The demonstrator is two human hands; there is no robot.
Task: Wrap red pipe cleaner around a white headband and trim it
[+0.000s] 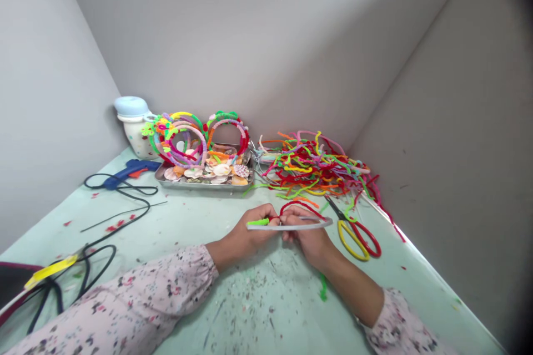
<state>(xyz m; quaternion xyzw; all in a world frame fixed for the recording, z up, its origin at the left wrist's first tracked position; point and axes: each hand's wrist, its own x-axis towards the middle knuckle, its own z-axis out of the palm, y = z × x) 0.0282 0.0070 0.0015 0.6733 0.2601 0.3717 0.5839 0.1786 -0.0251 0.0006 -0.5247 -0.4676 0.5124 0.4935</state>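
Observation:
My left hand (255, 231) is closed around a pale grey headband (297, 227) near its left end, where bright green fuzzy wrapping (258, 222) covers a short stretch. My right hand (307, 234) meets it at the middle, fingers pinched on a red pipe cleaner (300, 203) that arches up and over to the right. Both sets of fingertips almost touch where the red strand reaches the band. Scissors (353, 231) with one yellow and one red handle lie just right of my right hand.
Behind my hands, a metal tray (204, 184) holds shells and several wrapped headbands (185, 144). A tangled pipe cleaner heap (316, 169) lies at the back right. At left are a blue glue gun (129, 173), a black cord (145, 208) and a lidded white cup (137, 130).

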